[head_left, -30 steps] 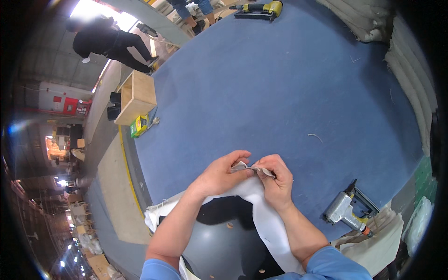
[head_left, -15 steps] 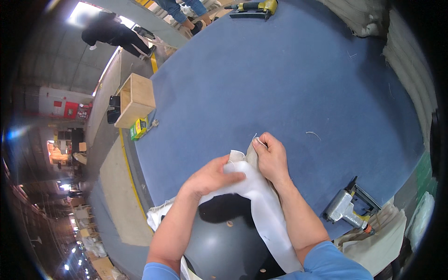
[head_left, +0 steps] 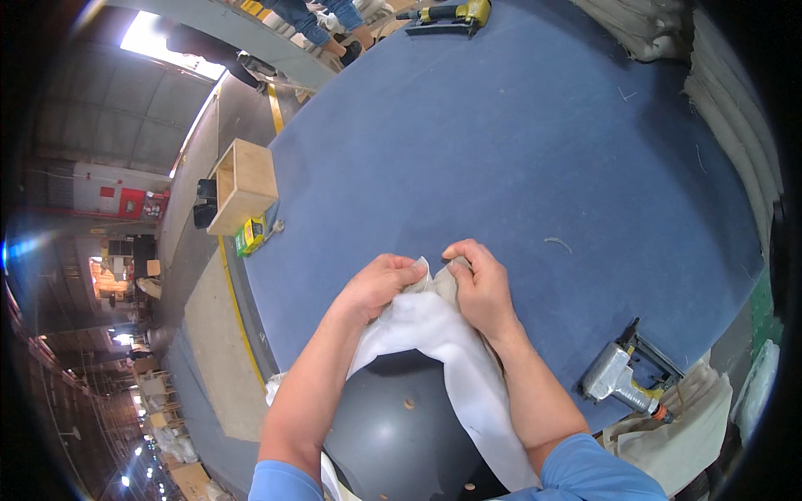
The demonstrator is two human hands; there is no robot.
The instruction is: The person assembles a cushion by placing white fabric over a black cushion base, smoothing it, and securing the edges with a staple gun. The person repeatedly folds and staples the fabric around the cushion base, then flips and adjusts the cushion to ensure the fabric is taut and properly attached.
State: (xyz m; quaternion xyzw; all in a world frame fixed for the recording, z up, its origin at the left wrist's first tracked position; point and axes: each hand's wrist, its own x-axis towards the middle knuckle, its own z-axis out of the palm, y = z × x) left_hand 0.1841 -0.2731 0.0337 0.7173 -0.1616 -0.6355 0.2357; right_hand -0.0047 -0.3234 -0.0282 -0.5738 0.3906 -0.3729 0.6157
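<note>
A dark, smooth curved shell (head_left: 393,422) with small holes lies at the near edge of the blue table. White padded fabric with a beige outer side, a fabric cover (head_left: 478,376), wraps round its rim. At the far end of the shell, my left hand (head_left: 380,285) pinches one edge of the cover between thumb and fingers. Just to the right, my right hand (head_left: 484,288) grips the neighbouring beige edge, thumb and forefinger closed on it. A narrow gap separates the two held edges. Part of the cover is hidden beneath my forearms.
On the blue table (head_left: 501,150), a silver staple gun (head_left: 616,376) lies at right and a yellow one (head_left: 455,12) at the far edge. A wooden box (head_left: 249,185) and a green-yellow carton (head_left: 251,236) stand left. Beige fabric (head_left: 735,108) drapes far right. People stand beyond the table.
My left hand has moved up from lying over the white fabric and now pinches its edge. The right hand stays nearly in place, its fingers shifted on the beige edge.
</note>
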